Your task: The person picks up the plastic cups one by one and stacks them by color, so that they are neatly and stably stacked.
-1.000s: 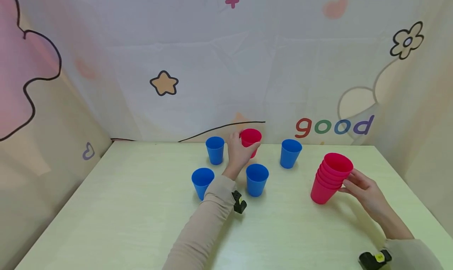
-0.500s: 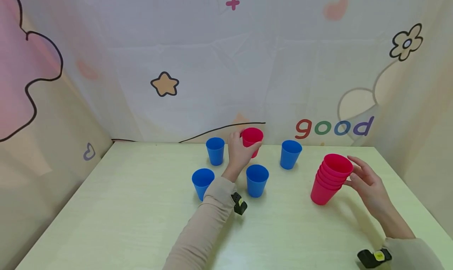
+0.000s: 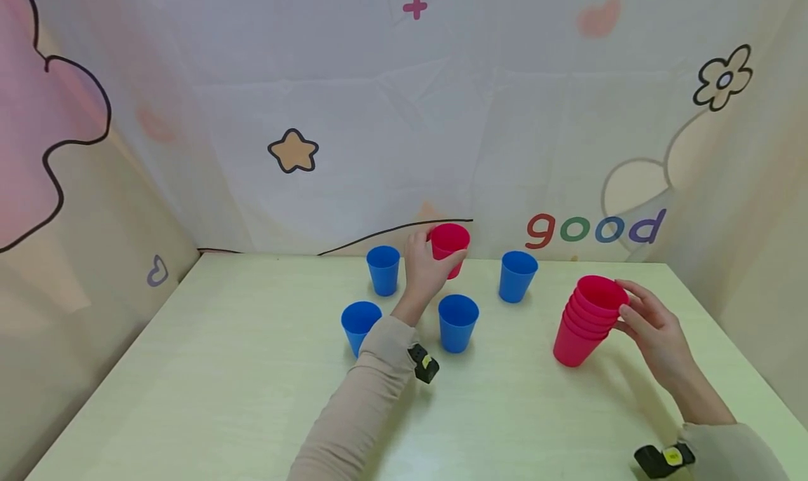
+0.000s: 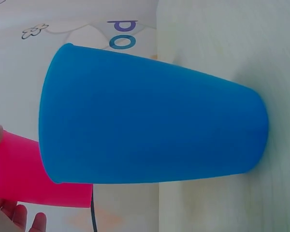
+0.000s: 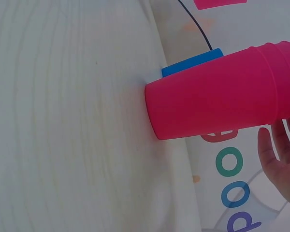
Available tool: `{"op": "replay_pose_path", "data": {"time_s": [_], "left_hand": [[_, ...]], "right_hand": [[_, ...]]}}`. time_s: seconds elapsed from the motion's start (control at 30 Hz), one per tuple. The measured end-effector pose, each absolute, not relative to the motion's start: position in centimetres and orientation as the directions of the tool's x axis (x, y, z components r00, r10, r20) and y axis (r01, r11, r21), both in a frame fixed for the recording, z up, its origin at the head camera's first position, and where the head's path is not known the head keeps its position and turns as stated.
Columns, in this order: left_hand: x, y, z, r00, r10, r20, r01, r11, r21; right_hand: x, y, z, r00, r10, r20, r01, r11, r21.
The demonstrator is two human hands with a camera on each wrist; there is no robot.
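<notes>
Partly, the left hand (image 3: 426, 272) hides the red cup (image 3: 449, 241) it grips.

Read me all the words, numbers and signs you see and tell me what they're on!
"good", on the printed backdrop, in red, green, blue and purple.
"+", in pink, on the backdrop too.
Yellow labels on the black wrist cameras: too small to read.
Blue cups and red cups: no writing showing.

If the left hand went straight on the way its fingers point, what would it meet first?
Likely the printed backdrop; the red cup in the left hand might touch it first. The rear blue cups stand to either side, seemingly clear of that line. The gap's depth is unclear.
</notes>
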State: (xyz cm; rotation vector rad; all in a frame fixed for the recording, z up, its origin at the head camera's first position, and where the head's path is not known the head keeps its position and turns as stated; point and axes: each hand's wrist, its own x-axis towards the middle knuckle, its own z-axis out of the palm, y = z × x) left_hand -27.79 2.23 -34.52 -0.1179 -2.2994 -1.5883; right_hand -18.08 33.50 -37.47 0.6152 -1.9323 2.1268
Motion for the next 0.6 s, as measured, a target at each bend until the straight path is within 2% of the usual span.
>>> {"op": "replay_pose_path", "data": {"time_s": [0.33, 0.6], "left_hand": [[-27.3, 2.3, -33.5, -0.933, -0.106, 0.345, 0.291, 0.344, 0.893], [-26.7, 2.4, -32.4, -0.913, -0.068, 0.401, 0.368, 0.284, 0.885]], "right_hand": [[-18.0, 33.5, -37.5, -0.901, -0.12, 0.418, -0.408, -0.1, -0.908], [-18.1, 33.6, -37.5, -0.896, -0.128, 0.424, -0.412, -0.111, -0.904]]}}
